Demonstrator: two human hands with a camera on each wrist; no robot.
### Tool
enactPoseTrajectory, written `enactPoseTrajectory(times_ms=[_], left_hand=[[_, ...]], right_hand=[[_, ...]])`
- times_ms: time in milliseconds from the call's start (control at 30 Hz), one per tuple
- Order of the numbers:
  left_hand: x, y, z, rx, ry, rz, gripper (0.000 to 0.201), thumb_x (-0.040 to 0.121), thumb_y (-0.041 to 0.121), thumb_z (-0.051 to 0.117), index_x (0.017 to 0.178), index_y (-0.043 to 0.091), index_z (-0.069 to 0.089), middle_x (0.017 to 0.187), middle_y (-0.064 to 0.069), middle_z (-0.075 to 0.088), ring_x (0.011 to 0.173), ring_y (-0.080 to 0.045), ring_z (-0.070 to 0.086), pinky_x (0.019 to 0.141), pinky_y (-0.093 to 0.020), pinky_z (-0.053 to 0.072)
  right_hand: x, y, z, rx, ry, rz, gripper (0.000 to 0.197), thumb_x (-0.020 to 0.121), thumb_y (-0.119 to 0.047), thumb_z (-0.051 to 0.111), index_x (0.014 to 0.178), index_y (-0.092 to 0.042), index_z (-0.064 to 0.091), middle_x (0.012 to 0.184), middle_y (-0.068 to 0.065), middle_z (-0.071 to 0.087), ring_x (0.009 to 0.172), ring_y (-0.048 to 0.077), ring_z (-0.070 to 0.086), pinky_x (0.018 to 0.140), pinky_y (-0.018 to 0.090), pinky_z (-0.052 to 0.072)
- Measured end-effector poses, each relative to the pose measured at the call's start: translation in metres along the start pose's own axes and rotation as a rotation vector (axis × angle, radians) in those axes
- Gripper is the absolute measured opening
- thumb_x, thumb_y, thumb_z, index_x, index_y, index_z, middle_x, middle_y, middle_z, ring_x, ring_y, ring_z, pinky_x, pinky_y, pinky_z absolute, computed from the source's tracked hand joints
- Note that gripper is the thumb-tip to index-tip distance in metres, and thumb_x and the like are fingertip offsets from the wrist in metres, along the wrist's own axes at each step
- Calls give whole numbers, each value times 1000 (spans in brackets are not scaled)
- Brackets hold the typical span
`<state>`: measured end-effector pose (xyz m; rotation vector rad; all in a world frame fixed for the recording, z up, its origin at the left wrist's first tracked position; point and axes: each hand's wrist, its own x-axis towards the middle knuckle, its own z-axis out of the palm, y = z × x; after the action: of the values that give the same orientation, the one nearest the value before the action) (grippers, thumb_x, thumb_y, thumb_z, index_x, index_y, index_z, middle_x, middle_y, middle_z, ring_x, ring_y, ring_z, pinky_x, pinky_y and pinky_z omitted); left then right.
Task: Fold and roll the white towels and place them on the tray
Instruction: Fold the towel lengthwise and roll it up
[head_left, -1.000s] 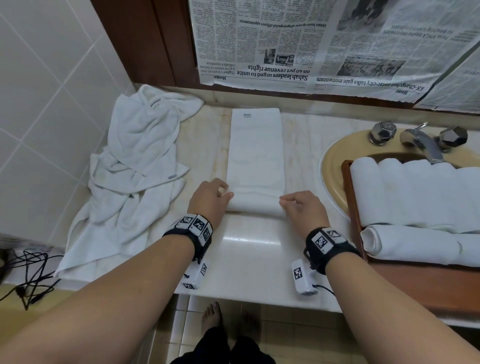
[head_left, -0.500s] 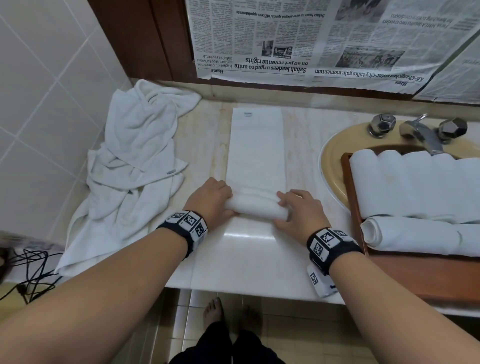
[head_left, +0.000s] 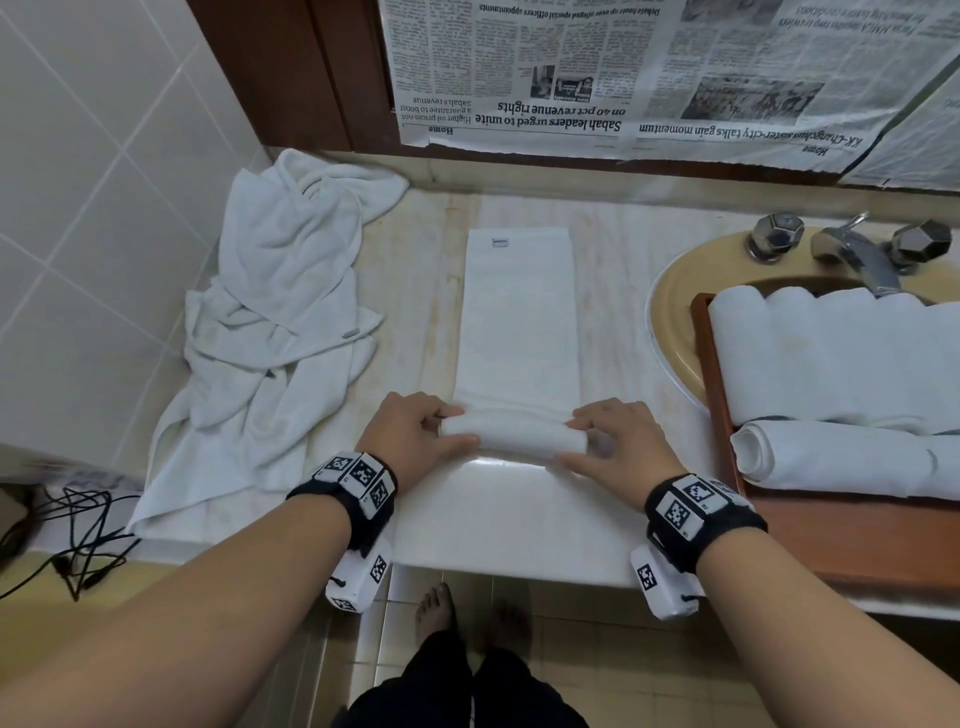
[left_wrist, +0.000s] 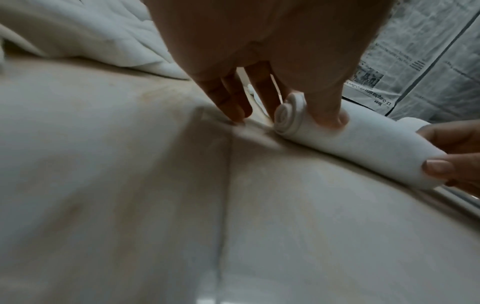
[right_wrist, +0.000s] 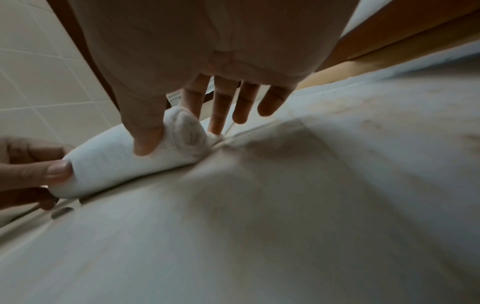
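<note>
A long folded white towel (head_left: 519, 322) lies flat on the marble counter, pointing away from me. Its near end is wound into a small roll (head_left: 514, 435). My left hand (head_left: 453, 427) pinches the roll's left end, thumb on the near side and fingers behind. My right hand (head_left: 569, 440) pinches the right end the same way. The left wrist view shows the spiral end of the roll (left_wrist: 288, 115) beside my left hand (left_wrist: 298, 115). The right wrist view shows my right hand (right_wrist: 182, 135) with its thumb pressed into the roll (right_wrist: 103, 164). The wooden tray (head_left: 831, 540) sits at the right.
Several rolled towels (head_left: 831, 358) lie on the tray, which rests over the yellow sink (head_left: 675, 291) below the tap (head_left: 857, 249). A heap of unfolded white towels (head_left: 270, 332) covers the counter's left end by the tiled wall. Cables (head_left: 78, 545) hang at lower left.
Both hands have turned the towel's near end over away from me. It has gone from a flat folded edge to a tight roll, now a little farther up the strip.
</note>
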<state>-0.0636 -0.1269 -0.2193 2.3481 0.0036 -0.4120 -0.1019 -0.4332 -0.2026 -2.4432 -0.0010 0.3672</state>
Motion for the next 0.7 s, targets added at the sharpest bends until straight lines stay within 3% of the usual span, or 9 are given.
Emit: enactPoseTrajectory(times_ms=[67, 167, 267, 367, 467, 533, 633, 700], left_hand=[[0, -1, 2, -43, 5, -11, 50, 62, 69, 83, 103, 41, 76, 99, 14, 65, 97, -3, 61, 87, -24, 52], [-3, 8, 0, -95, -22, -41, 34, 72, 61, 83, 100, 45, 74, 101, 16, 65, 99, -2, 60, 85, -19, 47], [-1, 15, -4, -121, -44, -100, 34, 76, 61, 81, 103, 42, 75, 99, 19, 68, 92, 5, 60, 77, -13, 44], [3, 17, -5, -160, -10, -212, 40, 67, 69, 83, 86, 34, 80, 87, 16, 73, 87, -3, 67, 79, -22, 53], [9, 16, -2, -138, 22, -282, 51, 61, 76, 82, 68, 27, 71, 80, 15, 71, 83, -9, 67, 74, -26, 52], [13, 17, -2, -117, 1, -297, 58, 61, 79, 79, 59, 24, 62, 69, 14, 65, 71, -12, 63, 67, -27, 48], [18, 28, -5, -38, -49, -325, 67, 71, 79, 72, 52, 21, 44, 57, 4, 48, 57, -18, 50, 59, -28, 39], [24, 36, -7, 81, -66, -337, 72, 78, 80, 63, 51, 20, 33, 54, 2, 41, 55, -20, 46, 56, -30, 33]], right_hand=[[1, -1, 0, 51, -1, 13, 42, 77, -50, 84, 114, -33, 72, 109, -21, 53, 111, 6, 41, 97, 22, 34], [4, -3, 0, 106, -12, 50, 41, 80, -48, 83, 116, -31, 73, 100, -15, 53, 99, 0, 45, 84, 13, 34], [7, -3, -3, 149, -34, 107, 39, 80, -48, 83, 115, -32, 75, 95, -10, 58, 91, 0, 56, 77, 16, 38], [8, -6, -5, 280, -36, 192, 36, 78, -44, 86, 110, -29, 76, 98, -9, 70, 92, 5, 65, 81, 21, 47], [9, -9, -5, 435, -30, 270, 25, 77, -37, 89, 99, -30, 78, 88, -7, 76, 84, 7, 70, 73, 18, 48], [12, -11, -6, 507, -20, 323, 25, 75, -35, 90, 95, -25, 78, 84, -1, 78, 75, 9, 71, 68, 18, 47], [18, -12, -8, 564, -10, 433, 35, 74, -36, 91, 95, -14, 75, 82, 6, 78, 67, 11, 71, 55, 19, 45], [24, -13, -9, 581, -2, 474, 40, 75, -37, 91, 99, -10, 71, 82, 6, 78, 67, 14, 72, 55, 23, 45]])
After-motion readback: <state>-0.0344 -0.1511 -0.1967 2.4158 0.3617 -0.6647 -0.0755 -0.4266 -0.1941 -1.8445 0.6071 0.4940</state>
